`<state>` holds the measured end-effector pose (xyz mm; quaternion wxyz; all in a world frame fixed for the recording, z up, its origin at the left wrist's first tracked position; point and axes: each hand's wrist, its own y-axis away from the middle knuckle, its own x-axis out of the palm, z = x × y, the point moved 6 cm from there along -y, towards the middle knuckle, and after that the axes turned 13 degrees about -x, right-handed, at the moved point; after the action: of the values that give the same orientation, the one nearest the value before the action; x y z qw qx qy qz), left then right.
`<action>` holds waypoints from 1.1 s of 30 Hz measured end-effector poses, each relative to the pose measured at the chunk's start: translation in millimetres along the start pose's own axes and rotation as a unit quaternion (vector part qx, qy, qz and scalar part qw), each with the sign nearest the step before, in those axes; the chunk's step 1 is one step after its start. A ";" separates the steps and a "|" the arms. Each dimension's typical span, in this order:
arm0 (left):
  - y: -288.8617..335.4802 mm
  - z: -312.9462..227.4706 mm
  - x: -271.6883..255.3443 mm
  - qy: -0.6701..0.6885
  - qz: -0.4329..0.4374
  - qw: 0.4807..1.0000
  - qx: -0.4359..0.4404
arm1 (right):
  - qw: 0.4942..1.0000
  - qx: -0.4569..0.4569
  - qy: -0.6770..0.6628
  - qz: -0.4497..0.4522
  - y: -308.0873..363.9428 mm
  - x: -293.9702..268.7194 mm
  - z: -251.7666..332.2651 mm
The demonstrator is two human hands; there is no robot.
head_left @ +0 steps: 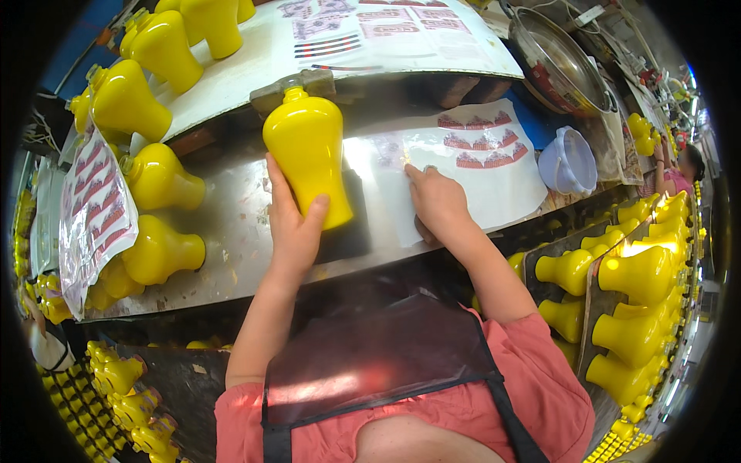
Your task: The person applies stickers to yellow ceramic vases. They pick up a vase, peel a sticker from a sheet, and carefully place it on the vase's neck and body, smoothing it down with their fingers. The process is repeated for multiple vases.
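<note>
A glossy yellow bottle [307, 150] with broad shoulders and a short neck is in my left hand [293, 228]. The thumb lies along its lower right side and the fingers wrap its left side. My right hand [441, 202] rests on a pale sheet of printed decals [494, 181], with its index finger stretched out and its other fingers partly curled underneath. That fingertip touches a small gold-coloured mark [406, 157] at the sheet's left part. Rows of red and purple decals [485, 140] lie farther right on the sheet.
More yellow bottles [162, 248] line the table's left side, beside a hanging decal sheet [96, 201]. A raised white board [262, 58] holds further decals. At right stand a lilac bucket [567, 162] and a metal basin [557, 62]. Racks of yellow bottles [633, 332] fill the lower right.
</note>
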<state>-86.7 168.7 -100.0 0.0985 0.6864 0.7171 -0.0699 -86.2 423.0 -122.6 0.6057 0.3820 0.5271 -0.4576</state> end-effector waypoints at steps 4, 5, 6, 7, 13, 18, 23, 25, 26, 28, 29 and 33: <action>-1.6 -0.3 0.7 0.030 0.023 0.999 0.017 | 0.998 -0.021 0.000 0.051 27.6 -1.5 10.7; -1.9 1.4 0.4 0.053 0.025 0.998 0.005 | 0.998 -0.019 -0.003 0.060 39.0 -2.1 10.1; -2.1 3.0 1.6 0.077 0.029 0.997 -0.008 | 0.998 -0.027 -0.008 0.051 47.0 -4.5 7.2; -2.3 4.3 4.1 0.102 0.036 0.994 -0.017 | 0.999 -0.019 -0.018 0.038 52.4 -6.9 -1.0; -0.9 2.7 3.7 0.087 0.017 0.996 0.004 | 0.991 0.076 -0.005 -0.112 61.0 -23.0 -73.4; 1.7 4.2 1.7 0.020 0.007 1.000 0.023 | 0.993 0.056 0.024 -0.099 43.4 -14.7 -92.1; 3.3 2.3 -2.3 -0.071 -0.030 0.996 0.043 | 0.989 0.082 0.098 0.076 78.9 -11.2 -76.6; 2.8 2.5 -1.4 -0.068 -0.022 0.997 0.039 | 0.984 0.089 0.095 0.118 102.8 -12.8 -68.2; 2.3 2.6 -1.7 -0.067 -0.021 0.997 0.037 | 0.985 0.082 0.097 0.116 110.4 -13.2 -62.6; 2.1 2.7 -2.0 -0.052 -0.012 0.998 0.035 | 0.983 0.077 0.102 0.130 121.4 -11.6 -59.2; 1.9 2.2 -2.8 -0.056 -0.017 0.998 0.039 | 0.991 0.057 0.101 0.068 120.0 -16.5 -57.7; 2.4 7.5 -1.3 -0.012 -0.008 1.000 -0.005 | 0.993 0.033 0.081 -0.074 106.3 -23.2 -73.1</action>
<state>-83.9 165.8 -107.0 0.1103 0.6795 0.7214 -0.0753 -6.2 526.4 -113.0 0.5126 0.3980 0.5857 -0.4856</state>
